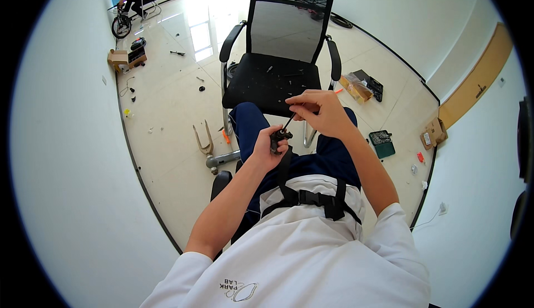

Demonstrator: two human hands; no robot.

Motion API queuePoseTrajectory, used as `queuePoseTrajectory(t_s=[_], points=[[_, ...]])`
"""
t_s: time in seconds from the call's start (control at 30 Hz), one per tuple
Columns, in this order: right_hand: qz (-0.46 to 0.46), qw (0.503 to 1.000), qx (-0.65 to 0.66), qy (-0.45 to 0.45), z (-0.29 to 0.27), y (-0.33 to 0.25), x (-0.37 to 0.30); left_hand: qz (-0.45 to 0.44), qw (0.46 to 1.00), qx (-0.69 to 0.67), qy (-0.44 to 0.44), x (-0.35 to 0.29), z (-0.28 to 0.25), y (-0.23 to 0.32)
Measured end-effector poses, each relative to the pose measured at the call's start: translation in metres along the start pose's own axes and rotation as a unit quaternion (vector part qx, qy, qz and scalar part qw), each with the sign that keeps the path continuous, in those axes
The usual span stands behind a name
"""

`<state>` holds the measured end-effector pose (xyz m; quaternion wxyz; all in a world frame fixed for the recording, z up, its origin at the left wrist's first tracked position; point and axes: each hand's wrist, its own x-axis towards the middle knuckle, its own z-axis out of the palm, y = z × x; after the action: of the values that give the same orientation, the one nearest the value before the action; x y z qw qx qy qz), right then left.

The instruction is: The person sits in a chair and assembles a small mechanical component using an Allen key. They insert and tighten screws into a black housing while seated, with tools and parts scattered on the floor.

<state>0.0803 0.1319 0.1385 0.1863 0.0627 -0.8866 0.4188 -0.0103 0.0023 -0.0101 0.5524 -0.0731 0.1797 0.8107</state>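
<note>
Rod (pixel 289 120) in pinch of right hand (pixel 321 112), at black part (pixel 276 139) in grasp of left hand (pixel 263 148).

A cardboard box (pixel 435 135) (a brown one) sits near a tan door (pixel 483 73).

Head-worn fisheye, facing down; hands (pixel 267 149) (pixel 324 111) near, floor (pixel 167 99) farther.

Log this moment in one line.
left hand: grips black part | right hand: pinches thin dark rod | ahead: small pieces on black chair
</note>
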Motion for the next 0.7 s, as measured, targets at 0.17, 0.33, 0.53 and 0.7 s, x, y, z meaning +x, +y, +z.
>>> queuePoseTrajectory(t_s=[0.17, 0.33, 0.53, 0.7], points=[[0.074, 0.992, 0.03, -0.095, -0.019, 0.003, 0.016, -0.001, 1.0, -0.004, 0.014, -0.003, 0.001, 0.0], [0.068, 0.989, 0.01, -0.13, -0.029, 0.002, 0.026, -0.003, 1.0, 0.003, 0.007, -0.001, 0.001, -0.001], [0.082, 0.989, 0.011, -0.12, -0.031, 0.008, 0.03, -0.003, 1.0, 0.003, 0.01, -0.002, 0.0, -0.002], [0.088, 0.99, 0.025, -0.111, -0.032, 0.011, 0.029, -0.002, 1.0, 0.007, 0.013, -0.001, 0.001, -0.002]])
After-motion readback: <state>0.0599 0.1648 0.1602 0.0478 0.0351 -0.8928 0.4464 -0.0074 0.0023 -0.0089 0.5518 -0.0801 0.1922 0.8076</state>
